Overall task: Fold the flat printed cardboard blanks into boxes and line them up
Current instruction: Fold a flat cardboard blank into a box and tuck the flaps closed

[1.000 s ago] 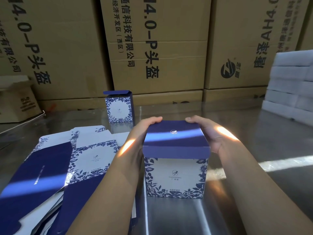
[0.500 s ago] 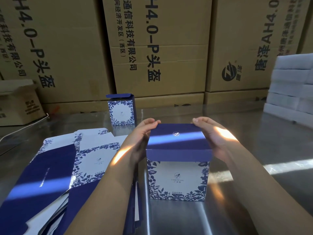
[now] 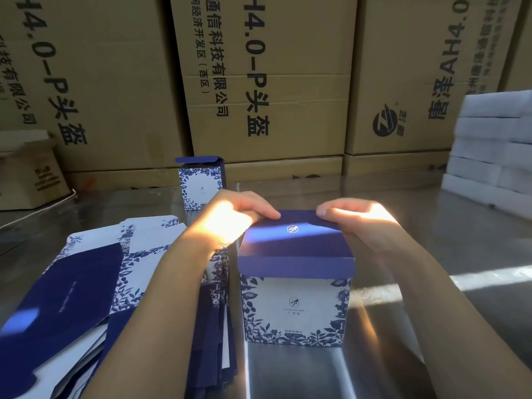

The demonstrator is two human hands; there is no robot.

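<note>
A folded blue-and-white floral box [image 3: 295, 306] stands upright on the steel table [image 3: 431, 246] in front of me, its dark blue lid flap lying over the top. My left hand [image 3: 233, 217] grips the lid's far left corner with curled fingers. At the far right corner my right hand [image 3: 357, 218] holds the lid the same way. A finished box [image 3: 200, 187] stands farther back with its top flap raised. A pile of flat printed blanks [image 3: 86, 286] lies to the left, partly under my left forearm.
Large brown cartons [image 3: 264, 82] form a wall along the table's far edge. A small open carton [image 3: 26, 177] sits at the far left. White foam blocks [image 3: 495, 151] are stacked at the right.
Both hands have slid from the lid's sides to its far corners, and their fingers have curled over the back edge. The box stays in place.
</note>
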